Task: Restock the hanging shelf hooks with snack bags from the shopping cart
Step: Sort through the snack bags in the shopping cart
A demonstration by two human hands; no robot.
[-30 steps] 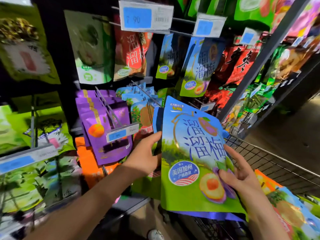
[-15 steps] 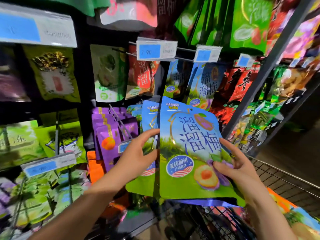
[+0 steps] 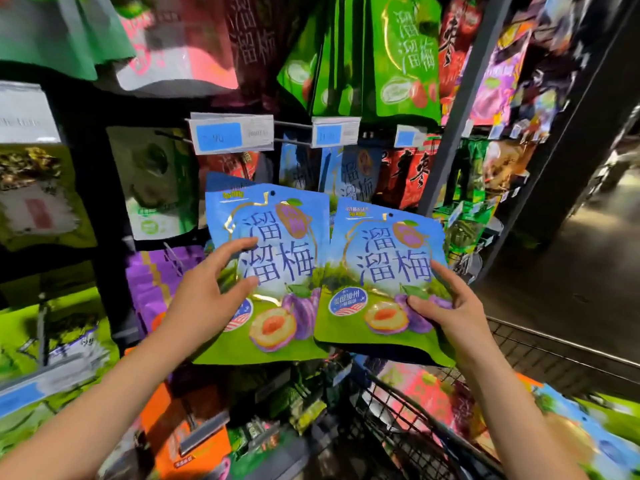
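Two blue-and-green plum snack bags face me side by side in front of the shelf. My left hand (image 3: 211, 296) grips the left bag (image 3: 277, 271) by its left edge, thumb on the front. The right bag (image 3: 384, 271) is pinched at its lower right corner by my right hand (image 3: 446, 306). Each bag has a small hang hole near its top. Behind them, bags of the same kind (image 3: 349, 174) hang from a shelf hook (image 3: 294, 124) with a blue price tag (image 3: 334, 131). The wire shopping cart (image 3: 415, 420) sits below right with more bags inside.
Purple bags (image 3: 156, 278) hang at left, red bags (image 3: 408, 171) at right, green bags (image 3: 401, 57) above. Another price tag (image 3: 231, 135) juts out on a hook at upper centre. A dark shelf upright (image 3: 460, 98) runs diagonally at right. Dark aisle floor lies beyond the cart.
The bags were stacked together between both hands; now they are split, one in each hand, side by side and raised higher toward the hooks. The view has tilted up.
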